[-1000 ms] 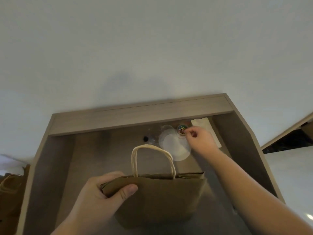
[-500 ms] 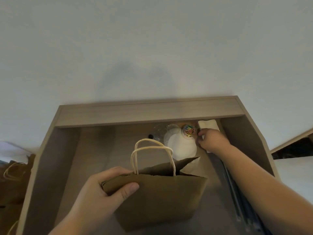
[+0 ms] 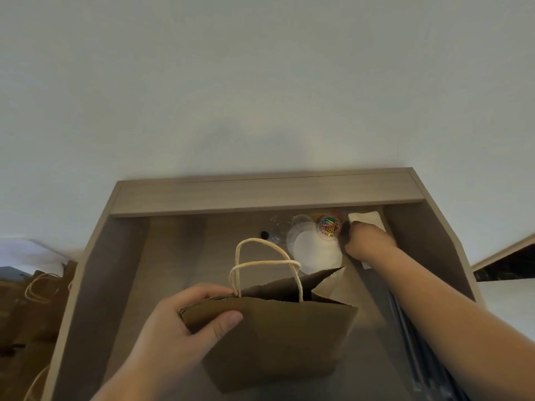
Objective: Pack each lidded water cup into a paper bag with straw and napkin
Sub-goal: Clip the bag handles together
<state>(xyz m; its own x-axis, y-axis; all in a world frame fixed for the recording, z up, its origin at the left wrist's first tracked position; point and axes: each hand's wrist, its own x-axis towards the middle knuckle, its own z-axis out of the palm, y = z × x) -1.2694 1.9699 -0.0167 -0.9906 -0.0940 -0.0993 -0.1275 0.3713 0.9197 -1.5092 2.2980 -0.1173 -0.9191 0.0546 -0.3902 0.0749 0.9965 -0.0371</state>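
My left hand (image 3: 185,322) grips the top left edge of a brown paper bag (image 3: 278,340) with white twisted handles; the bag's mouth gapes partly open. Behind it lies a round white lid or disc (image 3: 315,250), and clear plastic cups (image 3: 279,227) stand at the back. My right hand (image 3: 367,241) reaches to the back right and rests, fingers curled, on a stack of white napkins (image 3: 369,219). Whether it has taken hold of a napkin is hidden. Long dark straws (image 3: 411,342) lie along the right side under my forearm.
A small tub of coloured paper clips (image 3: 329,227) stands between the lid and the napkins. A little black cap (image 3: 264,235) lies left of the cups. The work surface is a wooden tray with raised walls (image 3: 260,195). More brown paper bags (image 3: 37,302) stand at the far left.
My right hand moved right from the paper clip tub to the napkin stack. The bag's mouth opened wider and its handles parted.
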